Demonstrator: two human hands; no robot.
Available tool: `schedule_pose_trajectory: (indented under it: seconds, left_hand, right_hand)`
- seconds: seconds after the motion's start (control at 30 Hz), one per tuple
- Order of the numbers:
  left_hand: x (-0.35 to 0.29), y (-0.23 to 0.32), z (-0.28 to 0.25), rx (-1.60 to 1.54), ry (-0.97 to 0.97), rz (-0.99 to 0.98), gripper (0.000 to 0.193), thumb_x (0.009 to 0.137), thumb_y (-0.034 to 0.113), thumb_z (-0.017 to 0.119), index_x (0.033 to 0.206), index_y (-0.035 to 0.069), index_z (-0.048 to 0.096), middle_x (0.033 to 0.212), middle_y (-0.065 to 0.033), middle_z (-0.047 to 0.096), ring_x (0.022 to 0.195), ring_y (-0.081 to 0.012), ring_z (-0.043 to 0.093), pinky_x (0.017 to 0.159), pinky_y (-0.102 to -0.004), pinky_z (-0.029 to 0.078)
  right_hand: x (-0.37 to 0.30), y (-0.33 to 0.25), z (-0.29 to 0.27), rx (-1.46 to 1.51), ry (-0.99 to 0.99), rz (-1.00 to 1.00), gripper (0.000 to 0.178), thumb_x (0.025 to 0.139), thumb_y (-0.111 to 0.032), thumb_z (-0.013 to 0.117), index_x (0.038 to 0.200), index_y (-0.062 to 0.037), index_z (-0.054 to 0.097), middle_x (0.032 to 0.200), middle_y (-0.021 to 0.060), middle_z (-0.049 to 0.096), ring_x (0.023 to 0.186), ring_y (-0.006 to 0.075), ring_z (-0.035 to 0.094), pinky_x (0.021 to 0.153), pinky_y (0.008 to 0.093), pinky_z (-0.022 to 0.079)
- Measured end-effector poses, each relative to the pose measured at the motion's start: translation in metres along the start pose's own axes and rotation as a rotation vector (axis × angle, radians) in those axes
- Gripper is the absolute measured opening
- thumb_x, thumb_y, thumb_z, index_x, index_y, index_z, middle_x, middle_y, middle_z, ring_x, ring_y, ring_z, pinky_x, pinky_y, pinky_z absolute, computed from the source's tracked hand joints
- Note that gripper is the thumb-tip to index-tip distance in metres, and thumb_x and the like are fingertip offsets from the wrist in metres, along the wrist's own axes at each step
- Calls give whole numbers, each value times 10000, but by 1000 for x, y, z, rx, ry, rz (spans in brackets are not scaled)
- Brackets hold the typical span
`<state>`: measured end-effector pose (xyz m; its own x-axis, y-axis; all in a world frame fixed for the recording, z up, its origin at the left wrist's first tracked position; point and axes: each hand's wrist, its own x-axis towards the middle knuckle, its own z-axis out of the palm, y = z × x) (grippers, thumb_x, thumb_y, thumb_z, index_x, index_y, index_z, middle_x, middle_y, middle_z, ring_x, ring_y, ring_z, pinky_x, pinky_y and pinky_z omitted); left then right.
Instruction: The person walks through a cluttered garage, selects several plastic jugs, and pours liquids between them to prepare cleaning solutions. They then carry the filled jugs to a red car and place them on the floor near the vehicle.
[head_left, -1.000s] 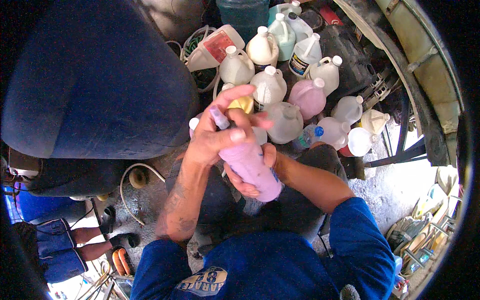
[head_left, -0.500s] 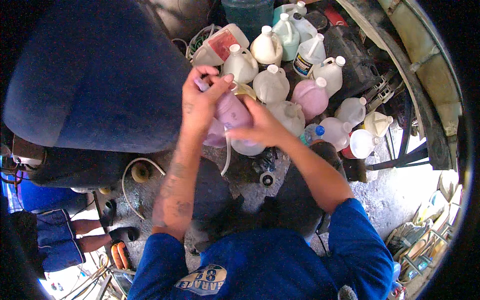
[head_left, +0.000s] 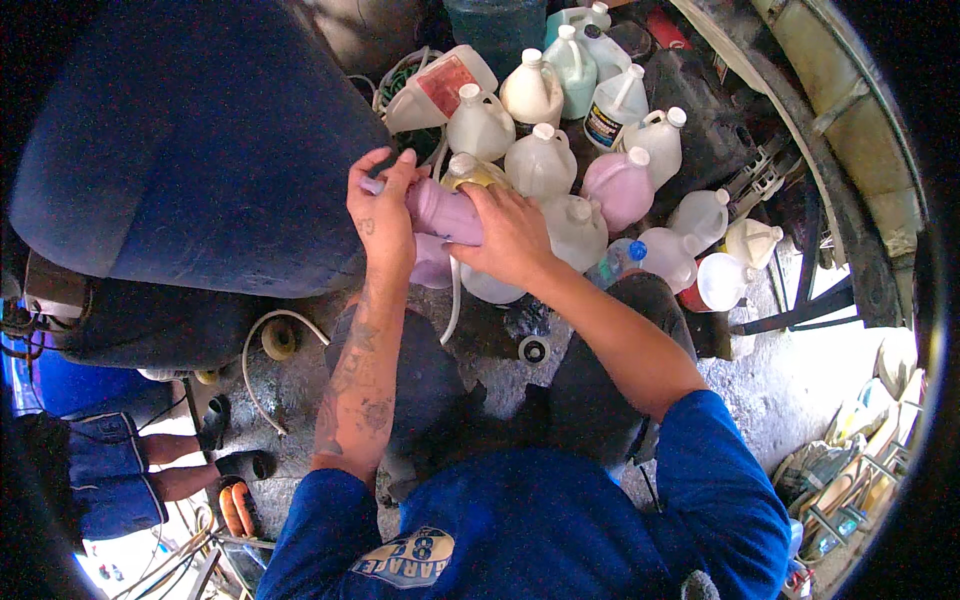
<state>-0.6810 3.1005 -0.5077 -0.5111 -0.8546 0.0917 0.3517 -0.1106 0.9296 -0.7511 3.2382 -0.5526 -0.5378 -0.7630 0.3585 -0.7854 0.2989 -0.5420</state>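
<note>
Looks like a cluttered workshop, going by the rough, stained grey concrete floor (head_left: 740,400) and the close crowd of rounded, translucent plastic jugs with handles (head_left: 541,168), in milky white, pink and pale green. Also points that way through a thin, off-white, flexible hose (head_left: 252,385) curving across the floor, a large, arched, worn metal-looking frame (head_left: 860,130) along the right edge, and a jumbled heap of pale pieces and grey bars (head_left: 835,480) at lower right. Cannot be pinned to one particular trade from what shows.
</note>
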Motion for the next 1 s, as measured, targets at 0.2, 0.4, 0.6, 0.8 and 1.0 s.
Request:
schedule_pose_trajectory:
  seconds: [0.2, 0.4, 0.6, 0.8, 1.0]
  left_hand:
    - [29, 66, -25, -316, -87, -43, 324, 928, 118, 652, 1214, 67, 508, 835, -62, 598, 857, -194, 629, 802, -346, 545]
    - [-14, 31, -58, 500, -478, -85, 668, 775, 222, 822, 1342, 41, 519, 955, -37, 602, 751, -138, 587, 661, -270, 501]
    - [-11, 25, -93, 695, -267, 55, 542, 707, 253, 881, 1098, -34, 638, 1027, -108, 699, 926, -162, 656, 804, -324, 533]
    - [-16, 54, -151, 640, -97, 69, 499, 745, 233, 852, 1089, -56, 636, 1022, -120, 697, 911, -181, 664, 814, -326, 530]
    - [-19, 51, -170, 777, -100, 75, 520, 744, 237, 858, 1104, -57, 624, 1034, -117, 693, 926, -175, 659, 820, -324, 531]
  right_hand:
    - [8, 15, 8, 697, -114, -21, 719, 691, -359, 840, 1234, -6, 528, 1121, 172, 652, 1017, 333, 650, 874, 420, 512]
    - [24, 20, 15, 728, -77, -91, 827, 701, -230, 874, 1357, -3, 425, 1259, 131, 577, 1145, 222, 576, 988, 387, 465]
    - [40, -26, 35, 749, -365, -109, 922, 749, -254, 823, 1471, -12, 303, 1335, 182, 537, 1241, 283, 536, 1029, 402, 437]
    - [64, -2, 106, 394, -425, 260, 575, 851, -431, 689, 1202, 17, 608, 1118, 247, 668, 990, 412, 666, 904, 451, 520]
    - [93, -35, 147, -232, -534, -50, 515, 896, -545, 540, 1036, -77, 701, 989, 199, 711, 920, 365, 694, 815, 479, 551]
